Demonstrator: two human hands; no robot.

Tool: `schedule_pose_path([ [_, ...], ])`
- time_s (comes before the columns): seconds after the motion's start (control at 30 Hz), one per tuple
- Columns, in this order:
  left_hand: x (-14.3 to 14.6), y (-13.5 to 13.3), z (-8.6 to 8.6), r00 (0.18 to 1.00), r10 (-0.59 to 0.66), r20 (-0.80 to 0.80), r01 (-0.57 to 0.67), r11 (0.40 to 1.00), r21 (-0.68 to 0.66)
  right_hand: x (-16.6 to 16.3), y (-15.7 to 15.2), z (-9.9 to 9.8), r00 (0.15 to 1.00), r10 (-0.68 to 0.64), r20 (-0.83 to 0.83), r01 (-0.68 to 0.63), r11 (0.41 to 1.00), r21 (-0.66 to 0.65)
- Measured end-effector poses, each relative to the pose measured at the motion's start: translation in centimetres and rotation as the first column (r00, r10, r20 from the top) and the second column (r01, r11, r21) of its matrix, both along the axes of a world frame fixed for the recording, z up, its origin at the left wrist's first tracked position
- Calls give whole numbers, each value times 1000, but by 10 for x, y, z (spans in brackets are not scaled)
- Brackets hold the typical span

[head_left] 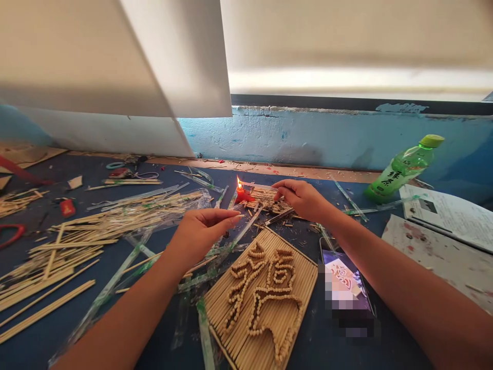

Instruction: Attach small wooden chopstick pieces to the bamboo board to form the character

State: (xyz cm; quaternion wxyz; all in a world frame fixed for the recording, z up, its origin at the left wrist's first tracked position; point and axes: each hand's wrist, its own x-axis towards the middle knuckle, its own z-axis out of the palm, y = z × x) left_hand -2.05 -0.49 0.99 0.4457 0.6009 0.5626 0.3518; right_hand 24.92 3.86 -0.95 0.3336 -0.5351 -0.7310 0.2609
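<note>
My left hand (206, 231) is closed in a pinch on a small, pale bit of wooden stick (240, 215), above the far end of a stick panel. My right hand (295, 195) pinches one end of a thin whitish, translucent stick (260, 186). The other end of that stick reaches the flame of a lit red candle (242, 195). Below both hands lies the panel of wooden sticks (304, 272) laid side by side. On it stands a raised character outline (275, 296) formed of short stick pieces. Behind it is a pile of short stick pieces (269, 199).
Long wooden sticks (69, 257) and clear plastic strips (115, 282) cover the left side. Red-handled scissors (13, 234) and a small red object (67, 207) lie there too. At right are a phone (346, 282), a green bottle (404, 169) and an open book (450, 216).
</note>
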Motion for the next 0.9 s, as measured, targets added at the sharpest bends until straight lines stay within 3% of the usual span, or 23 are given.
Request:
schedule_pose_path([
  [0.33,1,0,1,999,0,38,0,1000,6,0,1,-1,1000,-4,18,4,1000,12],
  [0.6,1,-1,2,1000,5,-24,-5,1000,-21,0,-1,1,1000,-2,18,2,1000,0],
  [0.9,4,0,1,999,0,42,1,1000,-26,2,1,-2,1000,10,-6,-10,1000,-20],
])
